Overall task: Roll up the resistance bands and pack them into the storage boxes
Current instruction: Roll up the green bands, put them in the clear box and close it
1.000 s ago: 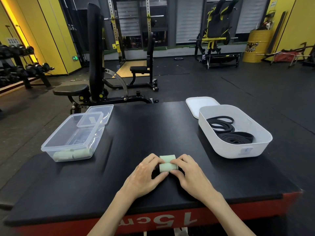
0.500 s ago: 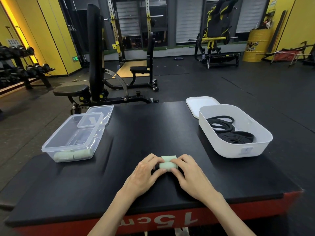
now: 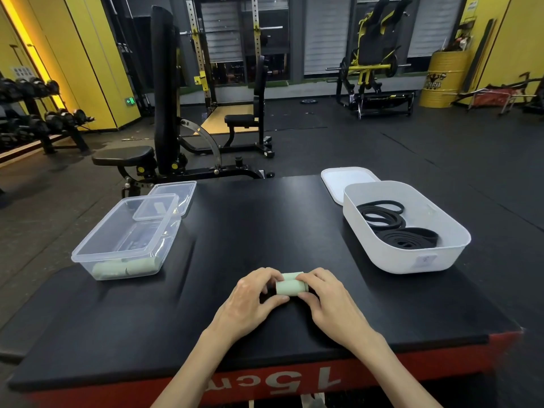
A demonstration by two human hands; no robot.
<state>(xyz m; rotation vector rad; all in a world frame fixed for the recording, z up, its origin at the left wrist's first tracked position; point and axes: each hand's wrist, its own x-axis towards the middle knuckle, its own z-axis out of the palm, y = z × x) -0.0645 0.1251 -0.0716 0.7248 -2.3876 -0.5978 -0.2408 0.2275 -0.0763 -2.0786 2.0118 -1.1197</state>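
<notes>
Pinching the green band roll [image 3: 290, 287] at 6 o'clock on the bench [image 3: 250, 231], left hand [image 3: 250, 301] and right hand [image 3: 326, 298] each have a grip closed on one end. Light, soft and springy, it likely uncoils unless held across its loose tail.

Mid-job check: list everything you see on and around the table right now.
green band roll: 1, pale green, table's near middle, between both hands
packed rolls: at least 2, pale green, near end of clear box
clear box: 1, transparent, table's left
clear lid: 1, transparent, clear box's far end
white box: 1, white, table's right
black bands: 2 coiled bundles, black, inside white box
white lid: 1, white, behind white box
table: 1, black top, red front edge
weight bench: 1, black, floor beyond table
left hand: 1, fingers curled round roll's left end
right hand: 1, fingers curled round roll's right end
</notes>
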